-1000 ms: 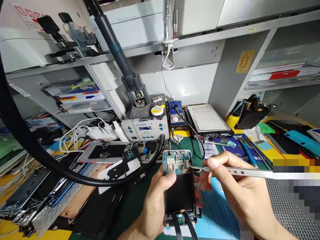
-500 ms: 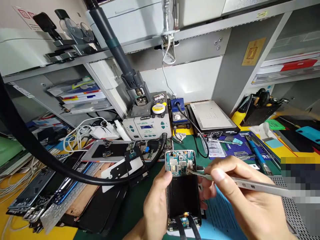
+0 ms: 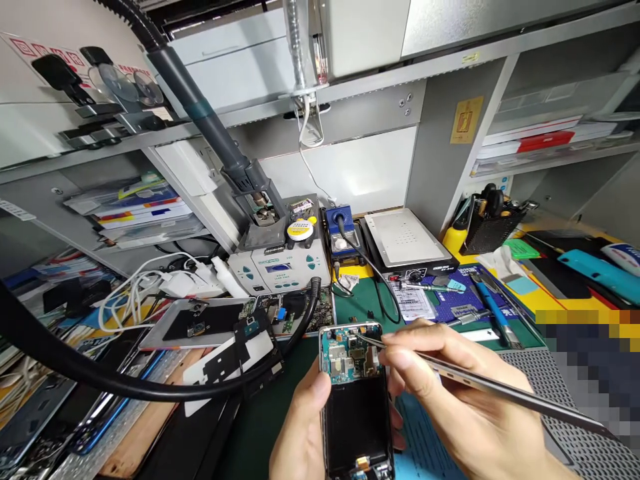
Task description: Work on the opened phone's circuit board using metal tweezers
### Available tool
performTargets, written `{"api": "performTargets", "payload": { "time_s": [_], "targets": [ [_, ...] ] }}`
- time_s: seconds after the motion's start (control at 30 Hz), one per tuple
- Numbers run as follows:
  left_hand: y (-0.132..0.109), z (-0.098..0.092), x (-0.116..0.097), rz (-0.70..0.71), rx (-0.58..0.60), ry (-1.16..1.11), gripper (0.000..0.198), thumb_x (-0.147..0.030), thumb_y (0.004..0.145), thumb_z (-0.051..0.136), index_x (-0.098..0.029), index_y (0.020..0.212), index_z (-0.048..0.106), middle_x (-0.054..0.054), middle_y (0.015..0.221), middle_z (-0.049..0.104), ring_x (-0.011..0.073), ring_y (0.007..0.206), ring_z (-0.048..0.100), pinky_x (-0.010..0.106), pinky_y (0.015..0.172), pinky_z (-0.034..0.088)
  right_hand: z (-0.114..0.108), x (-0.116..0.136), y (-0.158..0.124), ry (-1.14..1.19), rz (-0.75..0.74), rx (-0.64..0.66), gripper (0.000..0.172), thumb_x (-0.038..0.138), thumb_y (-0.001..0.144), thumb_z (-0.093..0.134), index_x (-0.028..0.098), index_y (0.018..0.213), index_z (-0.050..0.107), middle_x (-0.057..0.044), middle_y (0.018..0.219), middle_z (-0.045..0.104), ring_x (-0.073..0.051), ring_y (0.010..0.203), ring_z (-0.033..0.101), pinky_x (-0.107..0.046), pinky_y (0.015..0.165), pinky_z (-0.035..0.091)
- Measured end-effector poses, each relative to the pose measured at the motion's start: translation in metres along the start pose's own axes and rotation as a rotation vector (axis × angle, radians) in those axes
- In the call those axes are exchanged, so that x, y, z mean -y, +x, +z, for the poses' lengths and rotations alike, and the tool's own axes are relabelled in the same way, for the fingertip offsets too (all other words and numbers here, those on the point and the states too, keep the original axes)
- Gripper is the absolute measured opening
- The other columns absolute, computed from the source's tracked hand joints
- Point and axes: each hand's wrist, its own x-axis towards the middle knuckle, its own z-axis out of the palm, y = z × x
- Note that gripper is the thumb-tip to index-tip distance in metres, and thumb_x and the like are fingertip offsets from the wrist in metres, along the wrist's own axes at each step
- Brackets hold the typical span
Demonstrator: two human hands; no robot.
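Note:
My left hand point(image 3: 304, 420) is wrapped round an opened phone point(image 3: 356, 420), thumb on its left edge and fingertips showing at its right side. The phone's back is off. A teal circuit board point(image 3: 340, 363) fills its top part, a black recess lies below, and an orange flex connector point(image 3: 362, 462) sits near the bottom. Between thumb and fingers, my right hand point(image 3: 450, 387) grips metal tweezers point(image 3: 475, 387). Their tip is over the upper right of the board, by the camera module; whether it touches or pinches a part is too small to tell.
A hot air station point(image 3: 280, 263) stands behind the phone, its black hose point(image 3: 150, 390) looping across the left. A soldering station point(image 3: 345, 233) and a flat heating plate point(image 3: 410, 237) stand beside it. Phone parts point(image 3: 240, 353) lie left, a blue-handled tool point(image 3: 495, 310) right.
The tweezers' tip has moved from the board's lower right edge up to its upper right. The whole view has shifted, with the phone now lower in the picture.

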Motion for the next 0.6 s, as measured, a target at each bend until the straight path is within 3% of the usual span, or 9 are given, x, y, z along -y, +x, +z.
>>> {"api": "performTargets", "payload": {
  "time_s": [0.1, 0.27, 0.4, 0.6],
  "targets": [
    [-0.004, 0.010, 0.000, 0.029, -0.057, -0.061, 0.025, -0.034, 0.088, 0.065, -0.022, 0.095, 0.085, 0.010, 0.100, 0.081, 0.0382, 0.118, 0.067, 0.052, 0.105, 0.054, -0.001, -0.001, 0.000, -0.007, -0.016, 0.005, 0.010, 0.027, 0.103, 0.068, 0.035, 0.105, 0.073, 0.005, 0.074, 0.069, -0.012, 0.064, 0.068, -0.023, 0.062, 0.056],
    [-0.004, 0.009, 0.001, -0.041, 0.009, -0.059, 0.039, -0.039, 0.094, 0.052, -0.018, 0.098, 0.085, 0.015, 0.091, 0.079, 0.0397, 0.102, 0.073, 0.057, 0.100, 0.056, -0.001, -0.001, 0.000, -0.025, -0.031, -0.016, 0.009, 0.027, 0.103, 0.068, 0.034, 0.104, 0.073, 0.005, 0.076, 0.071, -0.012, 0.065, 0.069, -0.022, 0.063, 0.057],
    [-0.002, 0.003, 0.001, -0.055, 0.068, -0.034, 0.039, -0.045, 0.090, 0.060, -0.018, 0.107, 0.083, 0.015, 0.097, 0.079, 0.0413, 0.106, 0.072, 0.056, 0.100, 0.055, -0.002, 0.001, 0.003, -0.056, -0.020, -0.012, 0.009, 0.028, 0.101, 0.070, 0.036, 0.102, 0.073, 0.007, 0.081, 0.073, -0.011, 0.066, 0.070, -0.019, 0.064, 0.057],
    [-0.006, 0.003, 0.000, -0.045, -0.024, -0.045, 0.030, -0.040, 0.088, 0.067, -0.023, 0.107, 0.083, 0.011, 0.107, 0.079, 0.0406, 0.114, 0.069, 0.054, 0.101, 0.056, -0.002, 0.001, 0.002, -0.065, -0.014, -0.020, 0.007, 0.030, 0.101, 0.070, 0.032, 0.098, 0.076, 0.003, 0.075, 0.073, -0.016, 0.060, 0.069, -0.025, 0.057, 0.057]
  ]
}}
